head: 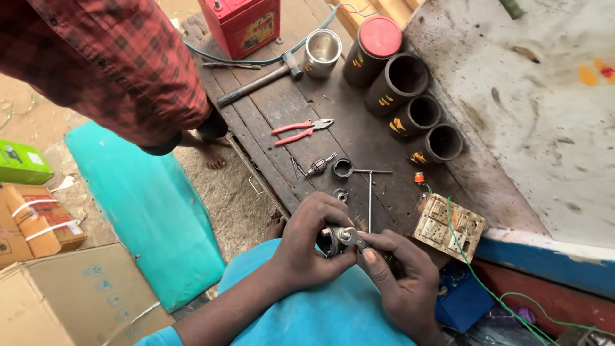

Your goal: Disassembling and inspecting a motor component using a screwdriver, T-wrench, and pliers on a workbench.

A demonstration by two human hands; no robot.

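Note:
My left hand (312, 240) grips a small round metal part (339, 235) just above my lap. My right hand (400, 269) meets it from the right, thumb and fingers pinching the same part and a thin metal piece sticking out of it. Both hands hover at the near edge of a dark wooden workbench (378, 138). Just beyond my fingers lie a small metal ring (340, 194), a black ring (343, 168), a thin T-shaped rod (370, 192) and a small drill chuck (317, 166).
Red-handled pliers (300, 132), a hammer (259, 80), a steel cup (321, 52) and several black cylinders (410, 106) sit on the bench, with a red battery (242, 24) at the far end. A switch board (448, 225) with green wire lies right. Another person in a red plaid shirt (122, 64) stands left.

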